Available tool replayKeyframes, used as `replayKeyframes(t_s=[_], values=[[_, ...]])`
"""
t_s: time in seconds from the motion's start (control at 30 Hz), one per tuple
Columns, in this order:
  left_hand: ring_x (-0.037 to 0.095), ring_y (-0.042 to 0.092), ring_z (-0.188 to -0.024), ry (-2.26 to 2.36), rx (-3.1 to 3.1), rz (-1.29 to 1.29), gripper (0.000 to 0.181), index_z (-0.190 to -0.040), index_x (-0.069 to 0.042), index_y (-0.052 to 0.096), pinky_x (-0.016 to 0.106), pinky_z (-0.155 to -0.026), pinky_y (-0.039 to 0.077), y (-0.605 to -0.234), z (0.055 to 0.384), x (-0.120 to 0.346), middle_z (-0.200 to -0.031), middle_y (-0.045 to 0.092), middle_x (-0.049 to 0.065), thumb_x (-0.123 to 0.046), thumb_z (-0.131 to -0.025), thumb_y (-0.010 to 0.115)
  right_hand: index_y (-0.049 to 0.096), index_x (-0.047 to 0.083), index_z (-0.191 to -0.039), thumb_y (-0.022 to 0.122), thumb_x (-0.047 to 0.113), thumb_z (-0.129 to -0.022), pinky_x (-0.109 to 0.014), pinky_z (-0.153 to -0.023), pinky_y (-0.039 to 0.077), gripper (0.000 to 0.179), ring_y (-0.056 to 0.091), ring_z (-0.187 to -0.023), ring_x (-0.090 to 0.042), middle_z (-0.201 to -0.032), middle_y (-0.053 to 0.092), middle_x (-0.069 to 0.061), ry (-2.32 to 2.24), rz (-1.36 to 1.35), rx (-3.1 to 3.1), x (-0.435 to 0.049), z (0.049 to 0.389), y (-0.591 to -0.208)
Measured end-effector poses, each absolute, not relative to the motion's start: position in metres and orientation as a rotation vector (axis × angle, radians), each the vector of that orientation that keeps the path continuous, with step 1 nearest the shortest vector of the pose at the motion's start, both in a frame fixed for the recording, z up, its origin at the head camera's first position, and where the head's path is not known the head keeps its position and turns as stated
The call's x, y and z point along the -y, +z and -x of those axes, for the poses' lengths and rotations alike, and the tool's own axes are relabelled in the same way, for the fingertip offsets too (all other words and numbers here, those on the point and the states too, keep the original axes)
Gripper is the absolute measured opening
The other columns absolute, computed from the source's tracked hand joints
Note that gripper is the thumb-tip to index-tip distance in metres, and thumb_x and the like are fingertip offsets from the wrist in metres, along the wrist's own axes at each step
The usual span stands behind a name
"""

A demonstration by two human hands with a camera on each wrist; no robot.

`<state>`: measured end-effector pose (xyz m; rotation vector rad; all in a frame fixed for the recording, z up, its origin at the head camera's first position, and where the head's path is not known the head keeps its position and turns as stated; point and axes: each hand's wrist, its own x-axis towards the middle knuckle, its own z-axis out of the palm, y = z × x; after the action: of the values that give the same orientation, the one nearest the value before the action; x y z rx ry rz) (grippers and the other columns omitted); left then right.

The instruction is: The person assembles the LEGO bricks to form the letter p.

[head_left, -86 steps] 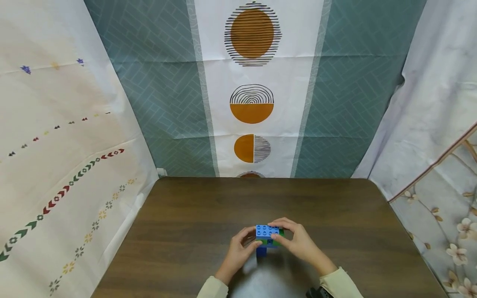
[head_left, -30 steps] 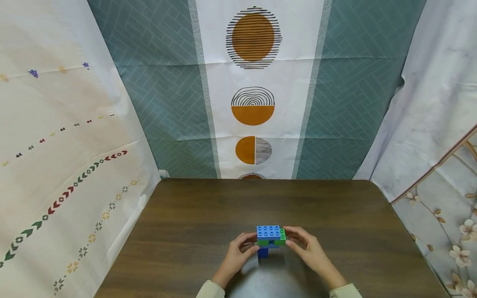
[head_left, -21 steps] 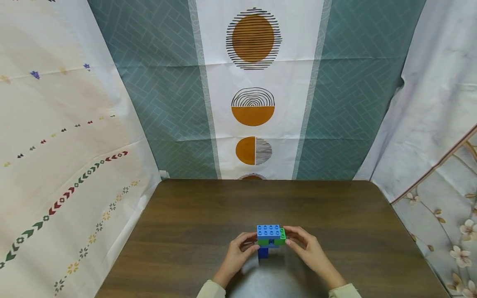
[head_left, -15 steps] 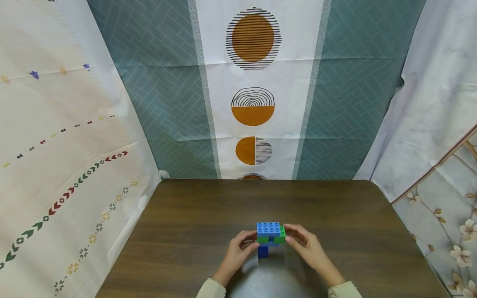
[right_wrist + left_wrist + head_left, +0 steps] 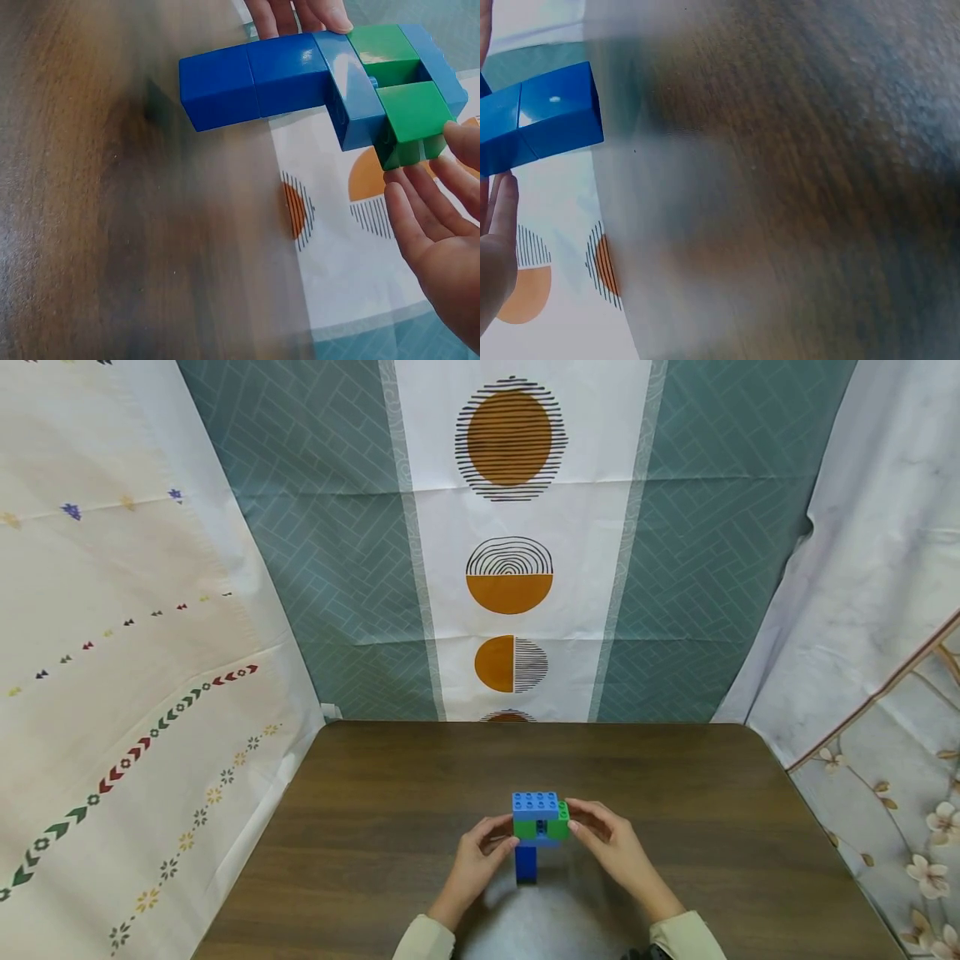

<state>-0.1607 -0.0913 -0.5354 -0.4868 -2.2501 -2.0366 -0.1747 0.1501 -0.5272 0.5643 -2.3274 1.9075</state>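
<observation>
Between both hands stands a brick model (image 5: 536, 806) of toy building bricks. A light blue brick (image 5: 535, 803) with studs tops it. Beneath that, two green bricks (image 5: 420, 111) sit with a gap between them, then another light blue brick (image 5: 352, 90). Two dark blue bricks (image 5: 255, 81) form a narrow stem, whose end also shows in the left wrist view. My left hand (image 5: 472, 864) grips the model's left side with thumb and fingers. My right hand (image 5: 618, 852) pinches the right green brick, thumb in front. Whether the stem touches the table cannot be told.
The brown wooden table (image 5: 375, 802) stretches around the model. A patterned cloth (image 5: 510, 593) hangs behind its far edge. White cloths hang at the left (image 5: 135, 693) and right (image 5: 840, 677).
My right hand shifted from the model's top to its right side by one second ago. Since then, both hands and the model's upper part have moved up in view, showing more dark blue stem.
</observation>
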Motion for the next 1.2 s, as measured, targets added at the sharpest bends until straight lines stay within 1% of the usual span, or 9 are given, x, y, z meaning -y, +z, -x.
replayKeyframes(t_s=[0.3,0.37,0.43,0.57,0.67,0.8,0.93,1.07,1.2], values=[[0.026,0.063,-0.102,-2.072,2.271,0.383,0.037,-0.127,0.005,0.057,0.023,-0.084,0.054,-0.531,0.163,0.090,-0.112,0.064,0.021,-0.003,-0.091,0.064,0.061,0.004,-0.126,0.064,0.020,-0.094,-0.017,-0.087,0.050,0.036,0.062,-0.103,-0.013,-0.118,0.064,-0.010,1.857,-0.405,2.398,-0.143,0.183,-0.524],[0.025,0.063,-0.101,-2.071,2.276,0.360,0.038,-0.128,0.005,0.057,0.022,-0.083,0.054,-0.529,0.165,0.089,-0.112,0.064,0.021,-0.003,-0.092,0.064,0.061,0.004,-0.126,0.064,0.019,-0.094,-0.016,-0.087,0.049,0.036,0.062,-0.103,-0.014,-0.118,0.065,-0.010,1.843,-0.417,2.387,-0.142,0.185,-0.523],[0.026,0.063,-0.101,-2.058,2.284,0.348,0.038,-0.128,0.005,0.056,0.020,-0.082,0.053,-0.529,0.165,0.089,-0.112,0.064,0.021,-0.003,-0.092,0.063,0.061,0.001,-0.125,0.063,0.014,-0.094,-0.015,-0.086,0.049,0.034,0.063,-0.103,-0.020,-0.117,0.065,-0.013,1.846,-0.420,2.385,-0.139,0.182,-0.513],[0.024,0.064,-0.100,-2.041,2.278,0.336,0.038,-0.127,0.008,0.056,0.018,-0.082,0.053,-0.530,0.166,0.090,-0.111,0.064,0.023,-0.003,-0.092,0.063,0.060,-0.003,-0.125,0.063,0.011,-0.093,-0.016,-0.085,0.050,0.034,0.064,-0.101,-0.022,-0.115,0.065,-0.016,1.858,-0.451,2.358,-0.136,0.187,-0.514],[0.025,0.065,-0.099,-2.017,2.278,0.328,0.036,-0.126,0.010,0.056,0.018,-0.081,0.053,-0.530,0.166,0.089,-0.108,0.064,0.023,-0.001,-0.092,0.062,0.061,-0.002,-0.125,0.064,0.011,-0.093,-0.016,-0.084,0.051,0.034,0.064,-0.100,-0.022,-0.114,0.065,-0.016,1.840,-0.456,2.358,-0.135,0.192,-0.523],[0.034,0.065,-0.099,-1.961,2.304,0.336,0.034,-0.124,0.013,0.057,0.024,-0.082,0.055,-0.527,0.166,0.088,-0.106,0.064,0.024,0.000,-0.093,0.060,0.060,-0.007,-0.122,0.062,0.001,-0.092,-0.016,-0.082,0.052,0.031,0.064,-0.098,-0.032,-0.111,0.065,-0.020,1.782,-0.439,2.371,-0.129,0.188,-0.512],[0.038,0.065,-0.096,-1.879,2.347,0.342,0.032,-0.122,0.014,0.057,0.032,-0.081,0.057,-0.531,0.172,0.087,-0.103,0.065,0.024,-0.001,-0.094,0.059,0.060,-0.012,-0.118,0.061,-0.006,-0.090,-0.021,-0.079,0.055,0.029,0.064,-0.094,-0.037,-0.107,0.065,-0.025,1.742,-0.433,2.353,-0.124,0.186,-0.507],[0.034,0.065,-0.092,-1.822,2.387,0.314,0.032,-0.123,0.011,0.059,0.032,-0.080,0.057,-0.549,0.183,0.087,-0.100,0.066,0.021,-0.004,-0.095,0.059,0.062,-0.008,-0.119,0.062,-0.001,-0.091,-0.021,-0.078,0.055,0.029,0.065,-0.095,-0.032,-0.109,0.066,-0.022,1.762,-0.354,2.377,-0.124,0.196,-0.522],[0.026,0.066,-0.089,-1.782,2.428,0.292,0.034,-0.125,0.005,0.060,0.026,-0.077,0.056,-0.561,0.191,0.087,-0.100,0.067,0.015,-0.012,-0.095,0.060,0.065,-0.003,-0.119,0.064,0.004,-0.091,-0.021,-0.078,0.055,0.028,0.066,-0.095,-0.027,-0.110,0.067,-0.018,1.806,-0.284,2.385,-0.126,0.205,-0.536]])
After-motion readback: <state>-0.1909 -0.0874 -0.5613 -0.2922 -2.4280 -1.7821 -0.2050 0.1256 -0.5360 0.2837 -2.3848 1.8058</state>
